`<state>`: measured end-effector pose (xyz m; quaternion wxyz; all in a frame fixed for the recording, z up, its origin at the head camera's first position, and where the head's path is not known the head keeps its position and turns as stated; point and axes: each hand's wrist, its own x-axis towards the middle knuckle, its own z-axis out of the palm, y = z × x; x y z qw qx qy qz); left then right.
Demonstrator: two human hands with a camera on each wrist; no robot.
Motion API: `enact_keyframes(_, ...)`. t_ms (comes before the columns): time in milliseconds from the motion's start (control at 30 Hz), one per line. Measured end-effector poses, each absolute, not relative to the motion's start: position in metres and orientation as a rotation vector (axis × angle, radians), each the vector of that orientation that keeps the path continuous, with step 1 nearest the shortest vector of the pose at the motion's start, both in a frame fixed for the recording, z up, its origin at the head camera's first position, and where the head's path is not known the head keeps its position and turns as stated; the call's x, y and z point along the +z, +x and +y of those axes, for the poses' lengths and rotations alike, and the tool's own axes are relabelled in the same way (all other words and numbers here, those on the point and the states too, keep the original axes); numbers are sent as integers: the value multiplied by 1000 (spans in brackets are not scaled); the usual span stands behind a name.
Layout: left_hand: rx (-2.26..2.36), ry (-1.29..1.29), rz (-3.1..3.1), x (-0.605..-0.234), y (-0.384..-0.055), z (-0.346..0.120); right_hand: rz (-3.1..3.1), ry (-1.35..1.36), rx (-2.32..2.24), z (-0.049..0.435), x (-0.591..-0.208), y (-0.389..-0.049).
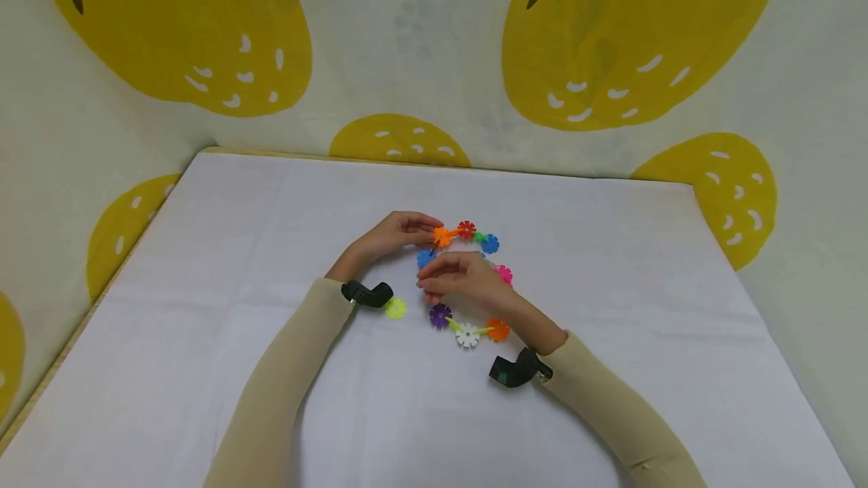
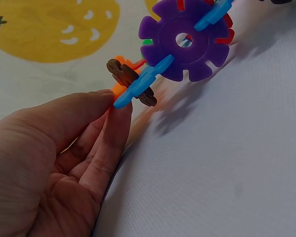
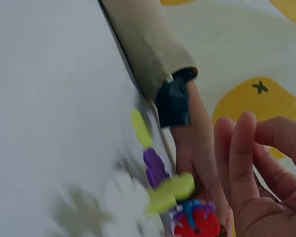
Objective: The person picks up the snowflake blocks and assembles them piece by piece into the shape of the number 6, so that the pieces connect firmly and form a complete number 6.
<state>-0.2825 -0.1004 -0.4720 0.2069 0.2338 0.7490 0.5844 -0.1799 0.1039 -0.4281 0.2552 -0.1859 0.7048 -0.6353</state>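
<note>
Plastic snowflake discs of several colours, slotted together, form a chain curving over the white tabletop in the head view. My left hand pinches the chain at its far left, thumb and fingertips at the orange disc. In the left wrist view, an edge-on blue disc overlaps those fingertips, joined to a brown disc and a purple disc. My right hand hovers over the chain's middle and hides part of it. Its fingers are loosely bent and hold nothing in the right wrist view.
A yellow disc lies near the left wrist. Closer to me are a purple disc, a white disc and another orange disc, with yellow links between. Behind the table hangs a fruit-patterned cloth.
</note>
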Motion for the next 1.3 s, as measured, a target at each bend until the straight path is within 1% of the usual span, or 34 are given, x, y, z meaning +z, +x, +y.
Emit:
enact_keyframes(233,1621,649,2090,-472,-284,-99,1917,-581,-1618,85,-432,-165)
enact_keyframes(367,1620,650,2089,-471,-284,-98,1981,-657,-1595,77,-439,-160)
enact_keyframes(567,1640,667,2071,-470,-283,-98,2136,-691,-1524,68,-444,-154)
enact_keyframes(1100,1649,666,2073,-469,-280,-98,2524,-864,-1186,52,-441,-146)
enact_keyframes(1300,1640,654,2070,-469,-280,-99,2585,-863,-1072,50,-441,-143)
